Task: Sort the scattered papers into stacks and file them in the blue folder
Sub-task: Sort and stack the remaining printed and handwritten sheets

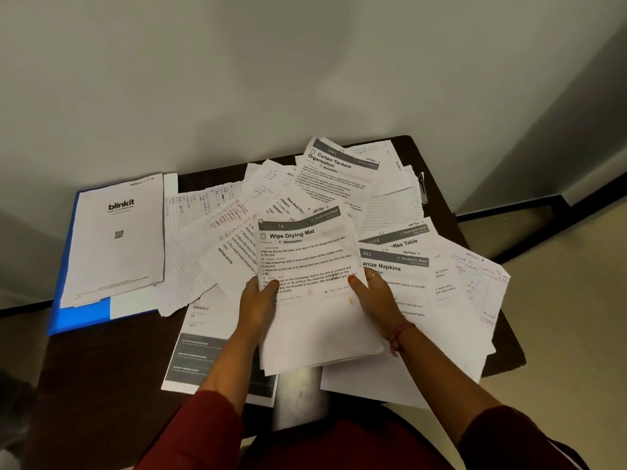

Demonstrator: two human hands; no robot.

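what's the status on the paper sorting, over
Left hand and right hand grip Wipe Drying Mat sheets. Blue folder under blinkit sheet. Loose papers unsorted.

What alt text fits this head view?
Both hands, left and right, grip a white printed sheet headed Wipe Drying Mat above scattered white papers on a dark brown table. A flat blue folder lies at left.

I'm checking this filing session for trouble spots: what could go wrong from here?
1. The papers at the table's right edge overhang it and might slide off if the pile is nudged.
2. The left hand and right hand hold the "Wipe Drying Mat" stack only at its sides, so loose lower sheets may slip out.
3. The blinkit sheet covers the blue folder, so opening it could tip that sheet off.
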